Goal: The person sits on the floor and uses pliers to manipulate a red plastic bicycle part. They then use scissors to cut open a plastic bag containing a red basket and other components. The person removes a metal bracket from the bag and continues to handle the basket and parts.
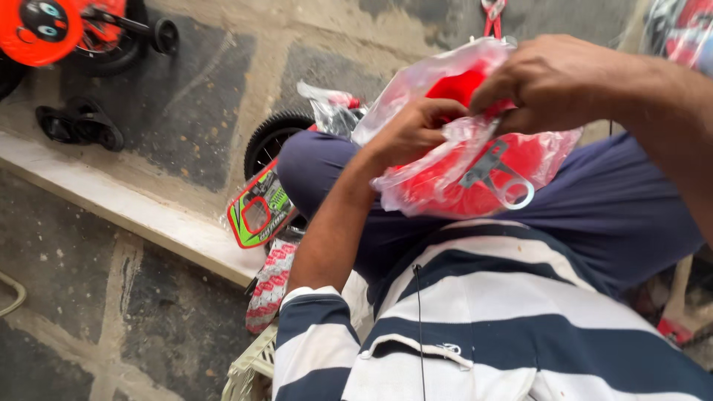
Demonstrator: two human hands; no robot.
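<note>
Stone-paved floor (186, 104) fills the left of the frame. At upper right, both hands, left hand (412, 130) and right hand (549, 82), pinch closed on a clear plastic bag (460, 178) of red parts over the person's lap.

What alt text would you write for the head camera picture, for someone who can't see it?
Two bare hands, left hand and right hand, grip a clear plastic bag holding a red part and a grey metal bracket, above the person's lap. Beyond the knees lie a small black wheel and a green and red plate on a stone floor.
</note>
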